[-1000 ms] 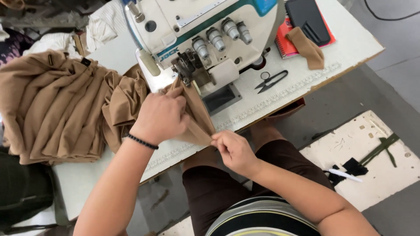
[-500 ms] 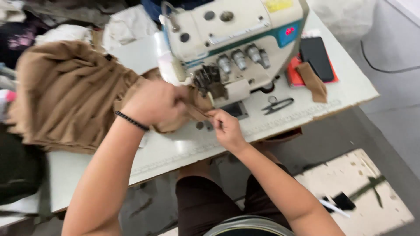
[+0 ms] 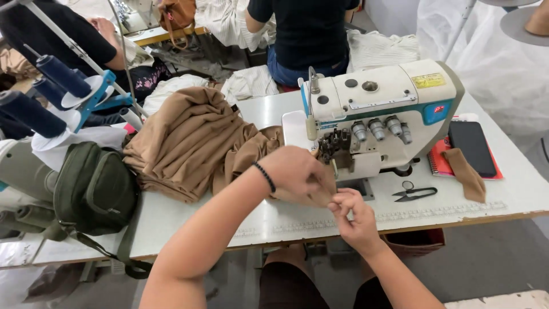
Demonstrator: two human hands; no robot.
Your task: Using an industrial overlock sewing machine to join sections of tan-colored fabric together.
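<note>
Now: tan fabric [image 3: 197,140] edge btwn both hands; L hand [image 3: 297,171] closed over it, R hand [image 3: 354,214] pinching it.

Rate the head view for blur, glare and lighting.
Head view: sharp overall, both the left hand and right hand crisp; even, soft light with faint shadows on the white table; mild sheen on the sewing machine; slight wide-angle bending at the edges.
</note>
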